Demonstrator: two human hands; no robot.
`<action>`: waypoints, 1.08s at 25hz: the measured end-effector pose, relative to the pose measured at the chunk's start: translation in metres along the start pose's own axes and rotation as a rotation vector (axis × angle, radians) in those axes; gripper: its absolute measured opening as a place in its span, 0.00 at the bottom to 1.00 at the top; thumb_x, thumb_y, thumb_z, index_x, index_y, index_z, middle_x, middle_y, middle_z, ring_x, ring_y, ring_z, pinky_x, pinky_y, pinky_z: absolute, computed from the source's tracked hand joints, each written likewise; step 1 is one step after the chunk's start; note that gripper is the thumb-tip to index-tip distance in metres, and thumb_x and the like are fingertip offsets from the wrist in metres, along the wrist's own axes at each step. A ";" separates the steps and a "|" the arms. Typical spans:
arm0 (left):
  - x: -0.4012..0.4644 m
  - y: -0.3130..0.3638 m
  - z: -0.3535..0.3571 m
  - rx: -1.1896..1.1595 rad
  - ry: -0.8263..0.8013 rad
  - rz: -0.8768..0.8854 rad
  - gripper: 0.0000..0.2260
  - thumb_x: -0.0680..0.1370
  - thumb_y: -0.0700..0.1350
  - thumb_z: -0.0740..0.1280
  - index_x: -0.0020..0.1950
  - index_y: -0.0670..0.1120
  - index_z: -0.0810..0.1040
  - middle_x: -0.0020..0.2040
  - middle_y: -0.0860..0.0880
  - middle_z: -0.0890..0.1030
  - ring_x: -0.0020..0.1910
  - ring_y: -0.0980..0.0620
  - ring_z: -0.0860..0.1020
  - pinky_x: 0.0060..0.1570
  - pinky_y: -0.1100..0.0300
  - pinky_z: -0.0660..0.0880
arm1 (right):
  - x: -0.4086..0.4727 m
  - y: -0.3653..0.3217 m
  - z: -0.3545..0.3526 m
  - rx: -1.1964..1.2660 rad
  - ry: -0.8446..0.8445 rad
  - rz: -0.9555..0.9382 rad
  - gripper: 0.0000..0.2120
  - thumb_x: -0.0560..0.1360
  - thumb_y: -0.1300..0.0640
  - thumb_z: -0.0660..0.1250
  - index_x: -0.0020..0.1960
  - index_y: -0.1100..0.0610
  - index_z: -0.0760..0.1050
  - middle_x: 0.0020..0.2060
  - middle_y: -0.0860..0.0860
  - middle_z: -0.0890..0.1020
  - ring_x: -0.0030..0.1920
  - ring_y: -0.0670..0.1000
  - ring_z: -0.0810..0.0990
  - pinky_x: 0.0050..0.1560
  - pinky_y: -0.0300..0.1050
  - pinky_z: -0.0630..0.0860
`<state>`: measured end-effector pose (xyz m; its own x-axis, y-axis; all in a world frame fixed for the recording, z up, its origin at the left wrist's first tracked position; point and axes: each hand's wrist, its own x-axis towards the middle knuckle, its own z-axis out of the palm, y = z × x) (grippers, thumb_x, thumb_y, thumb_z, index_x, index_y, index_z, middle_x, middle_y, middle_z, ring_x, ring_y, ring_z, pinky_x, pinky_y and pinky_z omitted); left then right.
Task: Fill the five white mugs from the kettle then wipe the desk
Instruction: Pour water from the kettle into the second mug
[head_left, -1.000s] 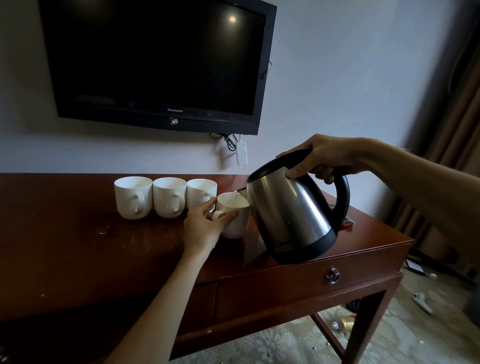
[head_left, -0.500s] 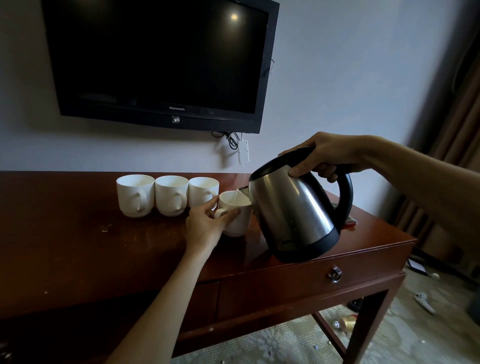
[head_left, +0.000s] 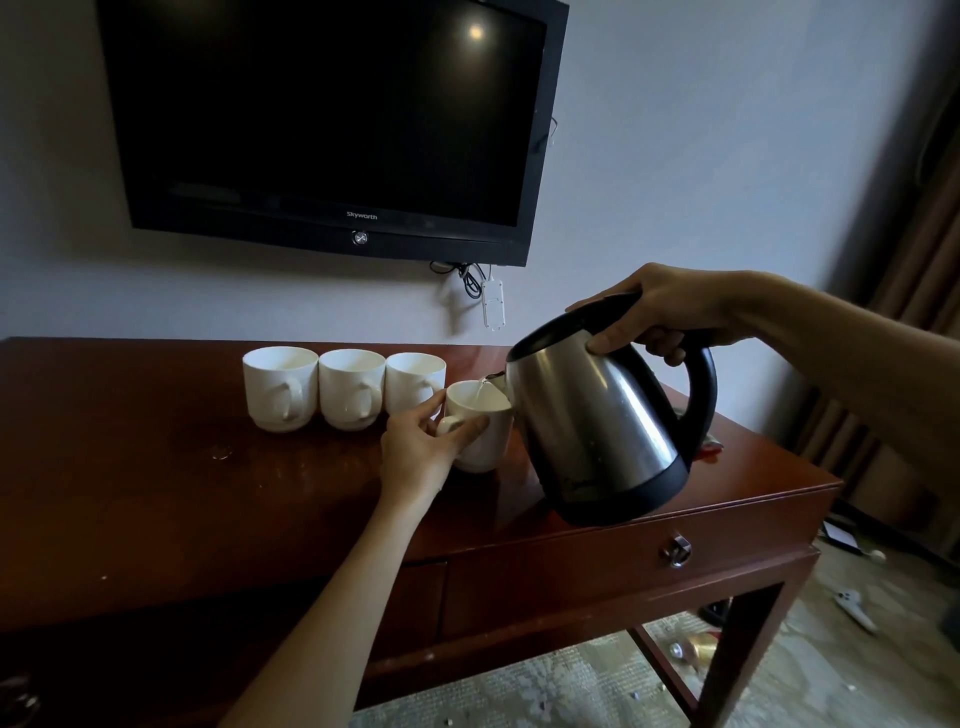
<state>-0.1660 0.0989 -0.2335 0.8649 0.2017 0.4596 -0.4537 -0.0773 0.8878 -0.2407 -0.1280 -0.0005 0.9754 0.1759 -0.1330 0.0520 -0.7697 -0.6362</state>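
Three white mugs stand in a row at the back of the dark wooden desk (head_left: 130, 499): left mug (head_left: 279, 387), middle mug (head_left: 351, 387), right mug (head_left: 413, 382). A fourth white mug (head_left: 483, 431) stands a little nearer me. My left hand (head_left: 421, 452) grips it by the handle and side. My right hand (head_left: 660, 312) holds the black handle of a steel kettle (head_left: 597, 415), tilted left above the desk, with its spout over the fourth mug's rim. A thin stream of water runs into that mug. I see no fifth mug.
A black TV (head_left: 332, 119) hangs on the wall above the desk, with cables and a white adapter (head_left: 492, 304) below it. A drawer with a metal pull (head_left: 675, 551) faces me. A small wet spot (head_left: 222, 453) lies on the desk. Clutter lies on the carpet at right, beside curtains.
Both hands, the kettle and the mug keep nearly the same pose. The kettle has tipped slightly more, and water keeps running into the fourth mug.
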 end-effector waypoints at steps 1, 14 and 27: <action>0.000 0.000 0.000 -0.006 0.002 -0.003 0.31 0.67 0.48 0.83 0.69 0.45 0.80 0.20 0.58 0.68 0.23 0.61 0.68 0.32 0.69 0.65 | 0.000 0.000 0.000 0.000 -0.001 -0.001 0.22 0.70 0.58 0.78 0.63 0.57 0.83 0.26 0.49 0.59 0.24 0.47 0.58 0.25 0.39 0.62; -0.005 0.007 -0.001 -0.035 -0.002 -0.014 0.31 0.68 0.47 0.83 0.68 0.42 0.80 0.32 0.56 0.82 0.25 0.66 0.71 0.34 0.75 0.66 | 0.000 -0.001 0.001 -0.024 0.032 -0.030 0.25 0.64 0.56 0.80 0.62 0.54 0.84 0.28 0.50 0.58 0.24 0.47 0.58 0.25 0.38 0.62; -0.005 0.008 -0.001 -0.027 0.015 -0.031 0.31 0.67 0.48 0.83 0.68 0.43 0.81 0.36 0.65 0.76 0.39 0.64 0.77 0.45 0.72 0.75 | 0.003 -0.001 -0.001 -0.046 0.011 -0.004 0.17 0.71 0.60 0.77 0.60 0.59 0.84 0.27 0.50 0.58 0.23 0.47 0.58 0.24 0.39 0.63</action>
<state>-0.1740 0.0984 -0.2286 0.8755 0.2180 0.4312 -0.4324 -0.0448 0.9006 -0.2375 -0.1278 0.0003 0.9774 0.1724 -0.1224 0.0651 -0.7964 -0.6013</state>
